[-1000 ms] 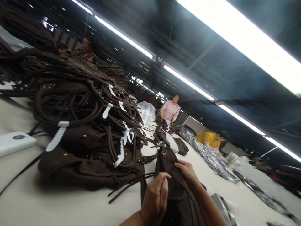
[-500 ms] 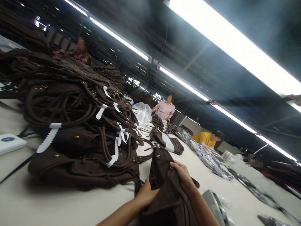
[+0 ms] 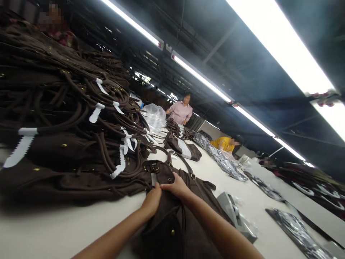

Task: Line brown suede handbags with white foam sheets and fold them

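Observation:
A dark brown handbag [image 3: 199, 212] lies on the pale table before me, its handles pointing away. My right hand [image 3: 178, 185] is closed on a flap of the bag near a small metal ring, thumb reaching to the left. Close beside it my left hand [image 3: 153, 200] grips the bag's left edge, its thumb near a light grey strip. Some of its fingers are hidden under the fabric. A buckle [image 3: 152, 167] shows just beyond both hands. Lower down, a brass stud sits on another part of the bag.
A tall pile of brown bags [image 3: 81, 151] with white paper wraps [image 3: 23, 145] on their handles fills the left. A grey tape dispenser [image 3: 237, 216] stands to the right. Plastic-wrapped bags [image 3: 226, 163] lie along the table. Co-workers [image 3: 180, 110] stand farther back.
The bag has been laid flatter, with its handles and buckle now showing. My right hand has moved left, close to my left hand. The view has shifted right.

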Available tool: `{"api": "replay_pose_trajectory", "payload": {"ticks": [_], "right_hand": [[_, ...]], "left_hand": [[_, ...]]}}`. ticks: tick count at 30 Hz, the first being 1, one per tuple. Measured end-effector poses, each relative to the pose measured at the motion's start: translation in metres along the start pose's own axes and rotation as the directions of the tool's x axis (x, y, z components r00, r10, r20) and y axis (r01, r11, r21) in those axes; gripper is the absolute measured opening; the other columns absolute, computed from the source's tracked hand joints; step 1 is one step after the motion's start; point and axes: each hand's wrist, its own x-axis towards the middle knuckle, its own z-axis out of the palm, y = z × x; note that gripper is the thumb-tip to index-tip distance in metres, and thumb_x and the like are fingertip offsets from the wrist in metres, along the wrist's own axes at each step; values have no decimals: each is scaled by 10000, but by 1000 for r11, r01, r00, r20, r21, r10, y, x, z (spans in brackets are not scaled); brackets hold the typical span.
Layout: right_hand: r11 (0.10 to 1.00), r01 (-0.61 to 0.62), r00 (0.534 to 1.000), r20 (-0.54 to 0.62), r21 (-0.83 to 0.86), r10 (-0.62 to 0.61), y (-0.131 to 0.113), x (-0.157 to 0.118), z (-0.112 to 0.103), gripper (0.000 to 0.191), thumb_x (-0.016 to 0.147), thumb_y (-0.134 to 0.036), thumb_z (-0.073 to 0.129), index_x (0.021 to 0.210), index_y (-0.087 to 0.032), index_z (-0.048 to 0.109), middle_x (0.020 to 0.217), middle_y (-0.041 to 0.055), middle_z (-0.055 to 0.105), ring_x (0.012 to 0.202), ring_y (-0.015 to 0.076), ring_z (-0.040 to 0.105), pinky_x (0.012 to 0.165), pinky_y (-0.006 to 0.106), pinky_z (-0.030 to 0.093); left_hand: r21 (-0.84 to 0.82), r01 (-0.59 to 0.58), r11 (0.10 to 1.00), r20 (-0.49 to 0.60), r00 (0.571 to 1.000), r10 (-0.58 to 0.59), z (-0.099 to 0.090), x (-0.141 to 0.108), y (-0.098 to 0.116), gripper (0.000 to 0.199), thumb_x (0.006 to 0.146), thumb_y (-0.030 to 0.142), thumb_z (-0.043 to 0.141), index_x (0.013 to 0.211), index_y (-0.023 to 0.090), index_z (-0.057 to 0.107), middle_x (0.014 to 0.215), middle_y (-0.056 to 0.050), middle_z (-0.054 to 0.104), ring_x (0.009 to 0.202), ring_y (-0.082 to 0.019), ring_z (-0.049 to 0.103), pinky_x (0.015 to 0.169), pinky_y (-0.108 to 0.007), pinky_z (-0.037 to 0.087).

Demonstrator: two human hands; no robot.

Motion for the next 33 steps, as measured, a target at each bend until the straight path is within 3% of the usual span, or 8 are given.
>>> {"api": "replay_pose_trajectory", "payload": {"ticks": [4,9,11,14,19,25,29,33], "right_hand": [[996,-57,998,-26,-66,55,4,6,-30,278,566,-112,676,837,-155,715,694,22,715,712,240,674,662,322,520],[905,132,952,-204,-405,-230,2,6,-60,365,554,-17,620,834,-216,746,834,56,734,966,314,639,891,414,447],[870,158,939,-202,-468,-279,-1,5,-46,375,571,5,612,860,-190,748,862,108,730,1002,371,618,911,497,412],[876,80,966,-179,-475,-185,-6,9,-4,274,576,1,651,793,-146,730,877,167,719,1026,427,594,894,562,396],[945,-116,968,-246,-304,40,5,27,53,203,615,-118,689,814,-140,723,944,194,722,974,360,658,817,423,485],[983,-179,960,-224,-33,167,40,37,53,319,625,-59,572,861,-173,754,845,43,749,895,225,685,722,239,481],[983,-180,970,-161,29,182,48,44,48,322,566,-43,618,826,-177,753,767,0,727,864,217,673,698,234,487],[981,-177,979,-84,82,184,42,39,40,245,577,-75,664,793,-162,740,745,16,712,815,210,664,704,257,499]], "left_hand": [[5,-2,1000,-48,999,2,-6,7,14,314,740,112,529,1044,112,604,997,-152,717,1024,-293,652,867,-346,465],[-117,-60,991,-122,991,46,-16,15,32,167,797,148,537,927,136,641,905,-72,726,906,-212,669,742,-255,492],[-148,-47,988,-129,991,28,-15,14,32,116,836,179,543,876,128,640,838,-43,710,830,-190,666,712,-265,501],[-158,-4,987,-126,992,-16,-15,10,26,138,867,235,576,809,121,627,770,3,666,772,-175,651,718,-308,519],[-112,45,993,-200,977,-67,-27,20,18,107,835,127,536,900,124,621,923,-85,688,981,-235,639,867,-368,483],[-130,61,990,-67,995,-71,-37,15,15,113,731,174,596,832,133,628,852,-85,732,893,-264,690,781,-312,522],[-132,80,988,-50,995,-87,-46,-12,0,353,695,279,683,998,124,590,1007,-114,727,993,-276,675,842,-332,521],[-127,100,987,9,995,-99,-55,-32,-11,530,592,366,787,1026,142,580,899,-87,743,868,-275,703,737,-338,555]]}}
